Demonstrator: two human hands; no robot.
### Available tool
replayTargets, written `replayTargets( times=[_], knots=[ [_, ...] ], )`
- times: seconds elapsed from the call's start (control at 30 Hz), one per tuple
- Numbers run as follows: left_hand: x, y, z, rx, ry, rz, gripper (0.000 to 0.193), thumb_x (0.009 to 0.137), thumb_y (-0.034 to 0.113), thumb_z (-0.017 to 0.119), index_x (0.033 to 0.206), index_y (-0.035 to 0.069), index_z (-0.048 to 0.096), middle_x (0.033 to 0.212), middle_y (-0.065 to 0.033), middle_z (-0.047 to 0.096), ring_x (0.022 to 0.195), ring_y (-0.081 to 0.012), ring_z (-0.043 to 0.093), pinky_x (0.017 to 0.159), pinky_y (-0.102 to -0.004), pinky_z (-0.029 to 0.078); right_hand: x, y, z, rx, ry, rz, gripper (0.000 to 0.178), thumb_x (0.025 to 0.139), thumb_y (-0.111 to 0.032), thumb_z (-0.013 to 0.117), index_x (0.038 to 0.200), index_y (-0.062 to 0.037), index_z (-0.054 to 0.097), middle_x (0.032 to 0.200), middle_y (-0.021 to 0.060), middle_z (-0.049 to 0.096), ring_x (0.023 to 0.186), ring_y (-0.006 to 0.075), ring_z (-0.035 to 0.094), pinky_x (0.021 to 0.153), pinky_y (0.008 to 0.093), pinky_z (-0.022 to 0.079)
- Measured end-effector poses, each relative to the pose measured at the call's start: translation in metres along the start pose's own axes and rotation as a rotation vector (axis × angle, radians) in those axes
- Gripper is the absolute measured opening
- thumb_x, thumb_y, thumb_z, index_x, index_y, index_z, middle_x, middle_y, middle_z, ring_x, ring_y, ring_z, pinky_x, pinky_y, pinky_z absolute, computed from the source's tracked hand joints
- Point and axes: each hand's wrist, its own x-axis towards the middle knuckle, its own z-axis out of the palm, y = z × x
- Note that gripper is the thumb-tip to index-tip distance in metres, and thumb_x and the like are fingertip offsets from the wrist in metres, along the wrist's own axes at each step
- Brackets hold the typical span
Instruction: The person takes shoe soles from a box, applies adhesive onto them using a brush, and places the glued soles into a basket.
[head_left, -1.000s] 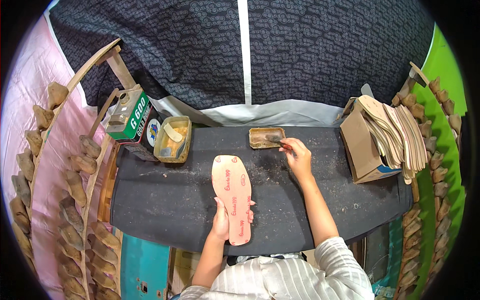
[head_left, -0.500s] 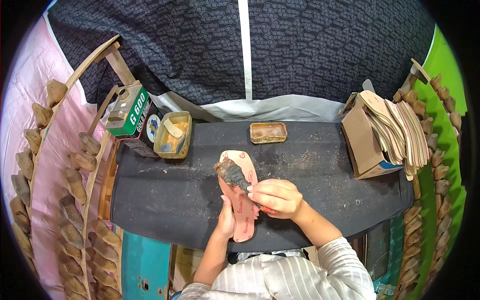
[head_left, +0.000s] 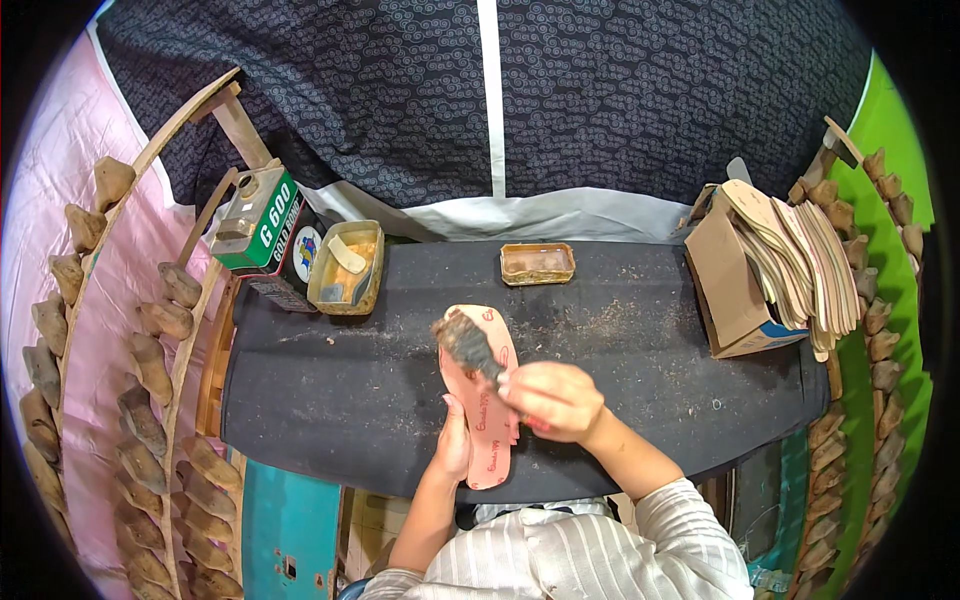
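Observation:
A pinkish shoe insole (head_left: 489,431) with red print lies lengthwise before me. Its left edge is gripped by my left hand (head_left: 456,446), the thumb along the side and the other fingers underneath. Over the insole's upper half, my right hand (head_left: 553,398) holds a glue-caked brush (head_left: 468,343), slightly smeared by motion. The brush has a dark, crusted head pointing up and left, and a bit of its red handle shows below my fingers. Whether the bristles touch the insole I cannot tell.
On the black-covered table (head_left: 620,400) stand a small shallow tray (head_left: 538,279) at the back, a plastic tub (head_left: 371,295) with scraps and a metal can (head_left: 262,262) at left. A cardboard box (head_left: 712,290) of insoles (head_left: 790,260) stands right. Racks of shoe lasts (head_left: 150,375) flank both sides.
The brush has shifted slightly down over the insole, its head turning a little. The insole has slid slightly toward me with my left hand still on it.

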Motion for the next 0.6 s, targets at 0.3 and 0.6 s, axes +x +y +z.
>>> replayTargets(
  times=[0.3, 0.6],
  knots=[
    [-0.002, -0.009, -0.013, 0.018, -0.041, 0.025, 0.085, 0.087, 0.068, 0.009, 0.120, -0.001, 0.046, 0.100, -0.0143, 0.058, 0.077, -0.0206, 0.059, 0.071, -0.0337, 0.050, 0.003, -0.001, -0.006, -0.001, 0.081, -0.002, 0.024, 0.068, -0.006, 0.074, 0.090, -0.0009, 0.065, 0.090, 0.0115, 0.065, 0.074, 0.0259, 0.066, 0.062, 0.0315, 0.055],
    [-0.003, -0.006, -0.009, -0.022, -0.055, 0.041, 0.085, 0.088, 0.066, 0.009, 0.122, -0.004, 0.043, 0.101, -0.0155, 0.057, 0.074, -0.0207, 0.057, 0.069, -0.0336, 0.049, 0.000, 0.008, -0.013, -0.180, 0.117, 0.179, 0.036, 0.060, 0.006, 0.073, 0.094, -0.0009, 0.063, 0.089, 0.0130, 0.065, 0.076, 0.0267, 0.066, 0.062, 0.0326, 0.055]
  ],
)
